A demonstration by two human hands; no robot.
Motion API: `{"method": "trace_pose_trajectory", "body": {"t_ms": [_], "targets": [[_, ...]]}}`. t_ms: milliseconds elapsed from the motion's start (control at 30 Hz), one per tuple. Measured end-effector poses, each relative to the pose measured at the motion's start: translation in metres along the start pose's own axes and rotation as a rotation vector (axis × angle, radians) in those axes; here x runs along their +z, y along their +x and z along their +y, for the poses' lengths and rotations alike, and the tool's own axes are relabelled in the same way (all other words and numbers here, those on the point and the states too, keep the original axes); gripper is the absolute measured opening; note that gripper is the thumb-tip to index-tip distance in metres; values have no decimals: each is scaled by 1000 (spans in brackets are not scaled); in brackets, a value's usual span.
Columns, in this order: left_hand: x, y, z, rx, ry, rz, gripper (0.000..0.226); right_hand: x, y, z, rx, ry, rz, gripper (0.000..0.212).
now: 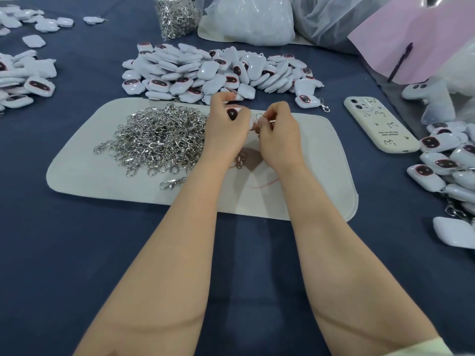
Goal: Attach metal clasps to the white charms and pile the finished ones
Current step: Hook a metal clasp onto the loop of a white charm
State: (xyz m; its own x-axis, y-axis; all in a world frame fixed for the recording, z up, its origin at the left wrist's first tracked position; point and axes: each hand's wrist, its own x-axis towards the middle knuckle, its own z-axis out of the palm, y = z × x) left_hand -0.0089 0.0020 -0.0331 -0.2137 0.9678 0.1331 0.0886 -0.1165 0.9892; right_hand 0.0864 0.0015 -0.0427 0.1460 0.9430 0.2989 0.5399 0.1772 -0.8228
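Clasp heap [159, 134] on white mat's [77, 176] left half. Over mat centre: left hand [226, 129], fingers curled, grips white charm [234, 113]; right hand [280, 136] pinches clasp ring [259, 116] beside it. Right of mat: phone case [380, 124], print illegible.

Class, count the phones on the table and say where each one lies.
1. The phone lies back up on the blue cloth, just right of the white mat. Another could be hidden under the bags at the far edge.
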Motion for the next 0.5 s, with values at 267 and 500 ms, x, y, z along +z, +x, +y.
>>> {"method": "trace_pose_trajectory", "body": {"t_ms": [267, 500], "targets": [[3, 7, -11, -98, -67, 4, 24, 3, 1, 1, -7, -12, -36, 10], [2, 11, -13, -95, -72, 2, 17, 3, 2, 1, -30, -43, -18, 12]]}}
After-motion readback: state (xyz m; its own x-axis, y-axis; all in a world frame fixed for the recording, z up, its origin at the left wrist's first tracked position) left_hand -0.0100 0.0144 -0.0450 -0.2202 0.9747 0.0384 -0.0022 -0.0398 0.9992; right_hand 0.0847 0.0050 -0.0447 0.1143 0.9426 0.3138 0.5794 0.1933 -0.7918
